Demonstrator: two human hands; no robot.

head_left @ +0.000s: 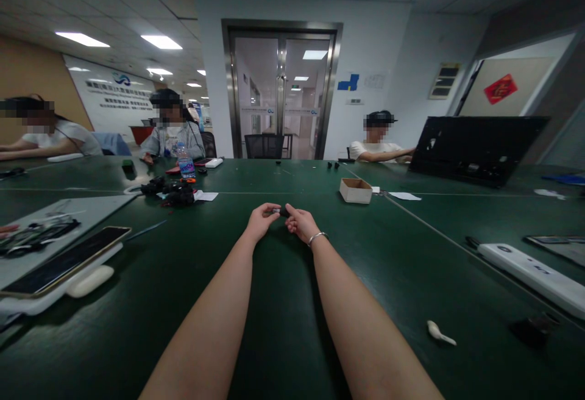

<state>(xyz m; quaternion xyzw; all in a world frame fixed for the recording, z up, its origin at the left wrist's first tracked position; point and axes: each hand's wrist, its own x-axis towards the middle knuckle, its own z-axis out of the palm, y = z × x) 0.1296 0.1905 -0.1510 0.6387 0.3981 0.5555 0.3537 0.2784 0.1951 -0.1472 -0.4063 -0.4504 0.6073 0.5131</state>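
Observation:
Above the dark green table [283, 302], my two hands meet over a small black piece [284, 211] with a shiny metallic end on its left. My right hand [301, 223] pinches the black part between thumb and fingers. The thumb and fingertips of my left hand [262, 220] close on the metallic end. The piece is too small to name, and my fingers cover part of it. A silver bangle [318, 238] circles my right wrist.
A small open box [355, 191] stands beyond my right hand. Leftward lie black tangled gear [169, 191], a bottle [186, 162] and a phone [68, 260]. A white earbud [439, 333], a long white device [534, 275] and a black monitor [475, 150] are rightward. Several people sit around.

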